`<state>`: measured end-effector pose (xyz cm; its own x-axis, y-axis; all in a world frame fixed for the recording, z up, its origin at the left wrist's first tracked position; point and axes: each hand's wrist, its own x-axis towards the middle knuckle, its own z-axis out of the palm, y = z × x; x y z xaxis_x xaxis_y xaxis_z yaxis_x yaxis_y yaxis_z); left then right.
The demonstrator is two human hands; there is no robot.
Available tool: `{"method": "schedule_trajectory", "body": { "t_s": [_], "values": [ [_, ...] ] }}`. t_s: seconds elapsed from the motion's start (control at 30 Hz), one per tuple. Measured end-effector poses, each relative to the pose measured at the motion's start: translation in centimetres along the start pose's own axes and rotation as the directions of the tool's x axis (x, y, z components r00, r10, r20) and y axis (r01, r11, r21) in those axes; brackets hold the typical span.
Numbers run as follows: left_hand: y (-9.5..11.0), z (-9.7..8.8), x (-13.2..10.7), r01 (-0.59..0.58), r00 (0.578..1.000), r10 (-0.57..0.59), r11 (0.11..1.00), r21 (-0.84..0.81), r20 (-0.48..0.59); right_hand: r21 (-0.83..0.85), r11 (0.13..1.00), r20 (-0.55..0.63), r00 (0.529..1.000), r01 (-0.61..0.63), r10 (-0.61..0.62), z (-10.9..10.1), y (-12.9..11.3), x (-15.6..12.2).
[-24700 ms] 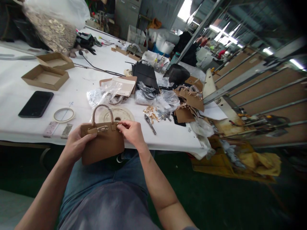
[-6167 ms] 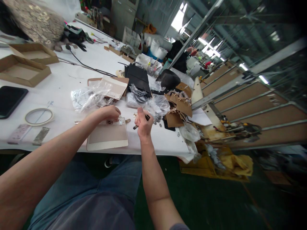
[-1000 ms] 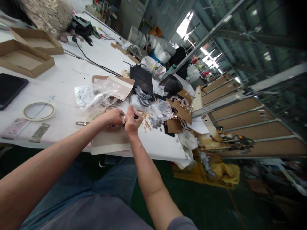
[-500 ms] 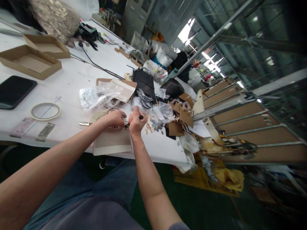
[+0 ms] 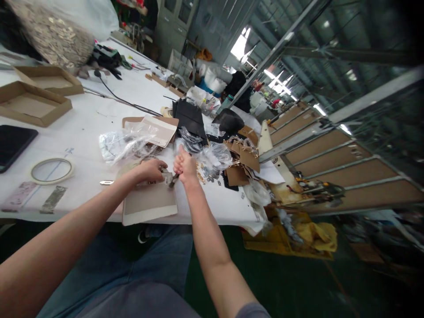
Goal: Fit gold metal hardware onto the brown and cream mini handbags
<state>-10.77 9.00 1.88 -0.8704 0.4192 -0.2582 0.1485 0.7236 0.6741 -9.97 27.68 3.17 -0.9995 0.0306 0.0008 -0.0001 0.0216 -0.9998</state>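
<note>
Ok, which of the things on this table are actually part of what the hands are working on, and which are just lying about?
In hand:
left hand pressing on the beige panel
right hand gripping a dark tool at the panel's metal clasp

Lying about:
tape roll
phone
cardboard trays
plastic bags
loose gold fittings

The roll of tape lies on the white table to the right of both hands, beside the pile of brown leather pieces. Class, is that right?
Not quite. The head view shows the roll of tape on the white table to the left of the left hand and right hand, far from the brown leather pieces.
</note>
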Motion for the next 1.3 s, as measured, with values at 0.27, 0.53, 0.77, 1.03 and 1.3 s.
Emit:
{"method": "schedule_trajectory", "body": {
  "t_s": [0.27, 0.53, 0.77, 1.03, 1.3],
  "values": [
    [-1.1, 0.6, 0.9, 0.009, 0.999, -0.007, 0.998, -0.069, 0.041, -0.394, 0.856, 0.069, 0.918, -0.335, 0.391, -9.5, 3.9, -3.6],
    [-0.7, 0.1, 1.4, -0.003, 0.997, 0.01, 0.996, -0.092, 0.079, -0.833, 0.491, 0.091, 0.94, 0.253, -0.33, -8.7, 6.4, -5.2],
    [1.8, -0.2, 1.2, -0.063, 0.997, 0.058, 0.994, 0.095, 0.054, -0.705, 0.469, 0.245, 0.803, 0.532, -0.543, -5.7, 4.8, -8.7],
    [3.6, -2.4, -3.2, -0.088, 0.978, 0.127, 0.971, 0.22, -0.167, -0.67, 0.458, 0.338, 0.79, 0.584, -0.512, -3.7, 6.4, -9.8],
    [-2.3, -2.5, -9.1, -0.041, 0.918, 0.062, 0.997, 0.063, -0.391, -0.605, 0.579, 0.274, 0.826, 0.547, -0.493, -4.0, 6.6, -9.6]
  ]
}}
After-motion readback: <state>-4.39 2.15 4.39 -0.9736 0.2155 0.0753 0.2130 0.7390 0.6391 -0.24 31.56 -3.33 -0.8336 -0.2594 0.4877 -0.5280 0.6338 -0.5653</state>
